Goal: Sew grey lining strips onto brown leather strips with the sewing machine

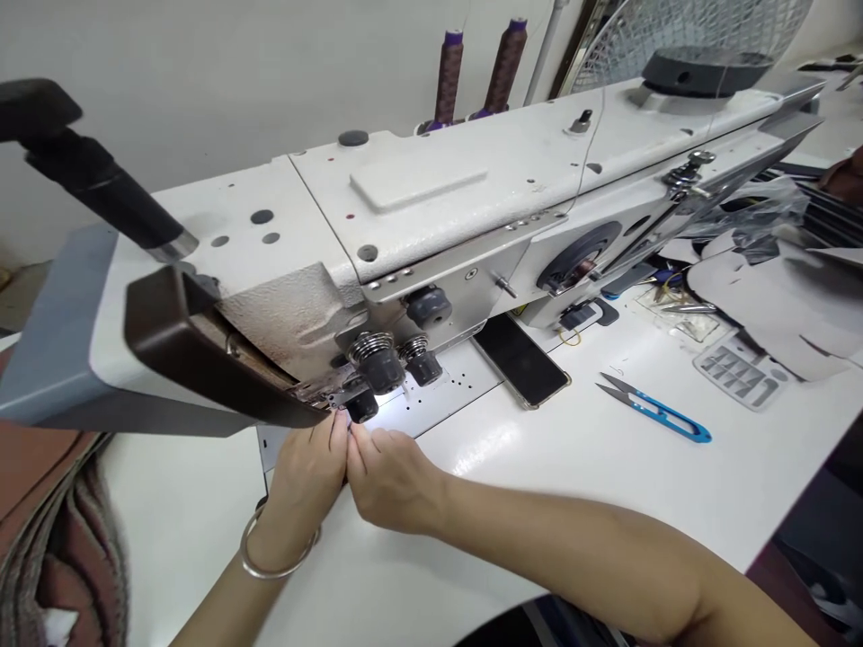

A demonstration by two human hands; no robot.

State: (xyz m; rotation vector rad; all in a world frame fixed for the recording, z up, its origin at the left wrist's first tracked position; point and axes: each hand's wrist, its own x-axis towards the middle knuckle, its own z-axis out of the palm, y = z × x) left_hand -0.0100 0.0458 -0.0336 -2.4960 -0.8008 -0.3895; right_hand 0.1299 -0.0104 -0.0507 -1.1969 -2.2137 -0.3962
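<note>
A white industrial sewing machine (431, 207) spans the view, its head above both of my hands. My left hand (306, 467), with a silver bangle on its wrist, is closed near the lit needle area. Pressed against it, my right hand (395, 476) is closed too, thumb and fingers pinched together. A small bluish bit shows between the fingertips, too small to name. The needle and presser foot are hidden behind the machine's head and dark cover (202, 350). Black tension knobs (381, 364) sit just above the fingers.
Right of the hands lie a phone (522, 359) and blue thread snips (653, 407). Beyond them are a grey stencil-like plate (740, 373) and pale cut pieces (775, 296). Stacked brown fabric (64, 530) is at left. Two brown thread cones (449, 76) stand behind the machine.
</note>
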